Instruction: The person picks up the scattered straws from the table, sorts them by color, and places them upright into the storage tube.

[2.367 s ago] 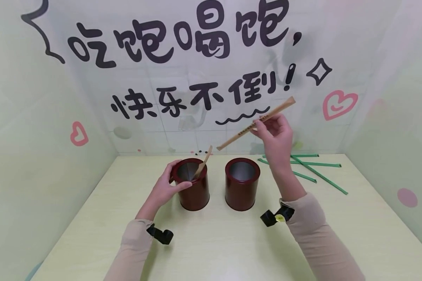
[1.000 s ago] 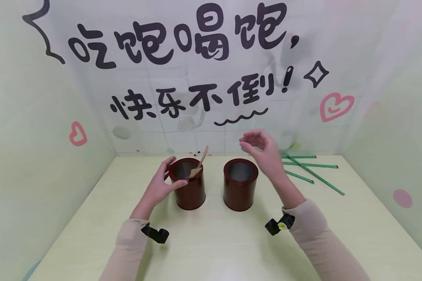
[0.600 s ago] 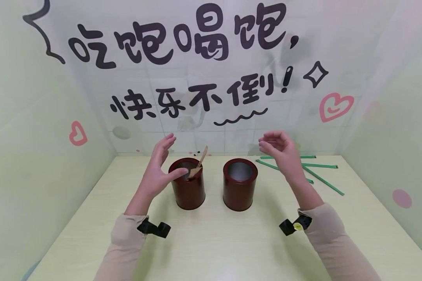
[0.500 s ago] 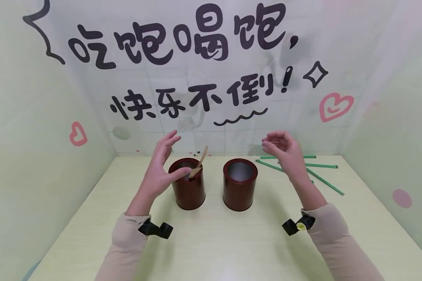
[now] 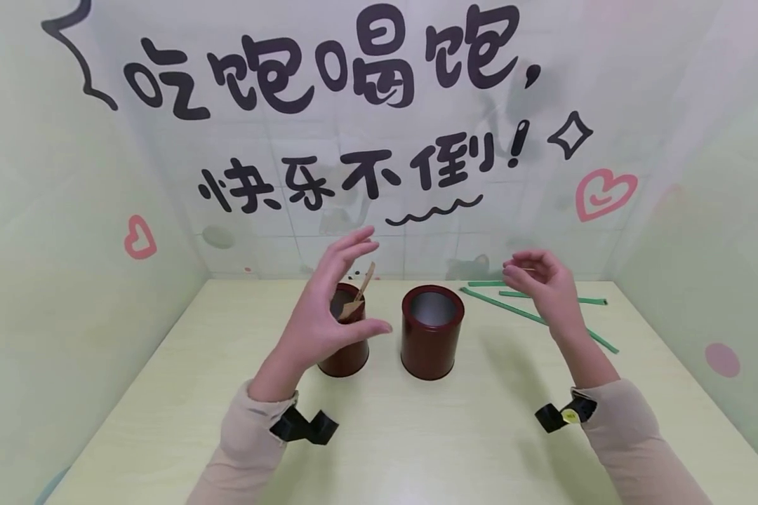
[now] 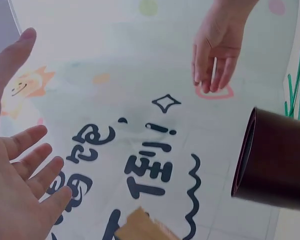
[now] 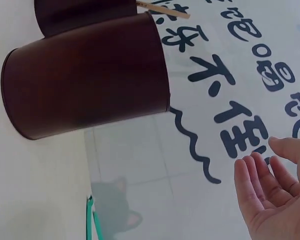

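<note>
My left hand (image 5: pixel 328 301) hovers in front of the left dark red can (image 5: pixel 342 361), hiding part of its rim. Its fingers and thumb are spread wide and hold nothing; the thumb points toward the right dark red can (image 5: pixel 428 347). Brown paper stick packets (image 5: pixel 366 282) lean in the left can, their ends above its rim. My right hand (image 5: pixel 546 289) is raised over the green stick packets (image 5: pixel 504 306), overlapping some of them in the head view. In the right wrist view, the fingers of that right hand (image 7: pixel 275 195) are loosely bent with nothing between them.
Both cans stand upright, side by side, on a pale wooden table (image 5: pixel 379 435). Behind it rises a white backdrop (image 5: pixel 246 245) printed with large black characters. Pale side walls (image 5: pixel 701 266) flank the table. The right can's grey inside shows no packets.
The brown packet my right hand held has left it, and packets lean in the left can. My left hand has let go of that can and moved right; my right hand has moved right.
</note>
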